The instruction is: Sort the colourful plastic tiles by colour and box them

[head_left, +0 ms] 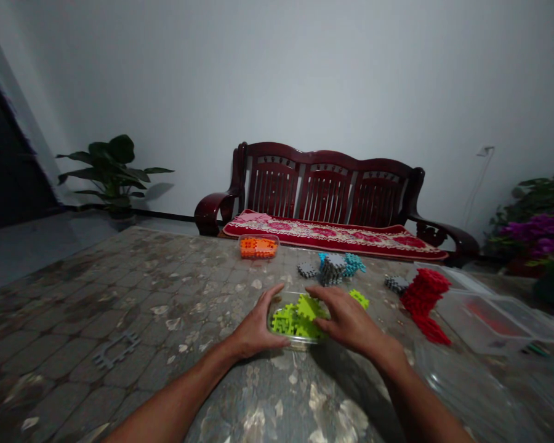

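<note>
A clear plastic container (299, 342) with bright green interlocking tiles (285, 321) inside rests on the table in front of me. My left hand (257, 327) is wrapped around the container's left side, thumb at the near edge and fingers at the far one. At its right side, my right hand (348, 317) holds a green notched tile (308, 306) between thumb and fingers, tilted over the other tiles. Just beyond the right hand lie more green tiles (359, 299), partly hidden by it.
Farther back are an orange-filled container (259, 247), stacked grey tiles (333, 269) and blue tiles (353, 263). A leaning red stack (425, 301) stands right, beside a clear box (480, 323) and a transparent lid (466, 384). A grey frame piece (116, 349) lies left. Behind is a wooden bench (325, 191).
</note>
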Available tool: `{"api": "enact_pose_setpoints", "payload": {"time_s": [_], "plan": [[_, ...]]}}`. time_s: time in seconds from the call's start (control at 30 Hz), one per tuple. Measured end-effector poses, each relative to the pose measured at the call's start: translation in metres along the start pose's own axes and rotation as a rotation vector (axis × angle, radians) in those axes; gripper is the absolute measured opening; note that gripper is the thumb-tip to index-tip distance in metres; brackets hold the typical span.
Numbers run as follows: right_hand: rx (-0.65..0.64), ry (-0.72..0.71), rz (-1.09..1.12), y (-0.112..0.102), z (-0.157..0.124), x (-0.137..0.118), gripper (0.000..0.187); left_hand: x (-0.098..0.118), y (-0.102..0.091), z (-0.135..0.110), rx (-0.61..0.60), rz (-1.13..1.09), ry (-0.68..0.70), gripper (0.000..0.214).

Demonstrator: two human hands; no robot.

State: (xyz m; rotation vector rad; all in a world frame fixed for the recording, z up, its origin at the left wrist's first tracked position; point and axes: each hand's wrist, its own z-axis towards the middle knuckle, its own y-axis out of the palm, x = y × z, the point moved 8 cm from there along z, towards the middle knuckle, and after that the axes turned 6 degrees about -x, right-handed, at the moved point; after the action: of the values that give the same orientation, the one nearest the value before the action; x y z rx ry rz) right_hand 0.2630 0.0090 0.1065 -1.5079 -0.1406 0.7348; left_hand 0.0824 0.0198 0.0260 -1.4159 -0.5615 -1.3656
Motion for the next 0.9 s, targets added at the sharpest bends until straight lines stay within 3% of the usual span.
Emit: {"api": "enact_pose_setpoints", "payload": {"time_s": [0.17, 0.3, 0.47, 0.6, 0.73, 0.9], "plan": [[0.010, -0.080, 0.012, 0.016, 0.013, -0.013, 0.065, 0.004, 0.004, 0.001, -0.025, -0.009, 0.009, 0.113], [0.074, -0.063, 0.017, 0.009, 0.014, -0.006, 0.053, 0.005, 0.004, 0.001, -0.016, 0.010, 0.004, 0.113], [0.151, 0.152, -0.059, -0.023, 0.003, 0.041, 0.045, 0.005, 0.003, 0.000, -0.019, 0.006, -0.017, 0.113], [0.096, 0.393, -0.185, -0.040, -0.013, 0.087, 0.050, 0.003, 0.003, 0.000, -0.013, 0.017, -0.017, 0.114], [0.002, 0.576, -0.278, -0.042, -0.027, 0.119, 0.057, 0.001, 0.002, 0.001, -0.007, 0.017, -0.003, 0.112], [-0.085, 0.647, -0.305, -0.032, -0.029, 0.127, 0.061, 0.000, 0.003, 0.001, -0.020, 0.014, -0.021, 0.113]]}}
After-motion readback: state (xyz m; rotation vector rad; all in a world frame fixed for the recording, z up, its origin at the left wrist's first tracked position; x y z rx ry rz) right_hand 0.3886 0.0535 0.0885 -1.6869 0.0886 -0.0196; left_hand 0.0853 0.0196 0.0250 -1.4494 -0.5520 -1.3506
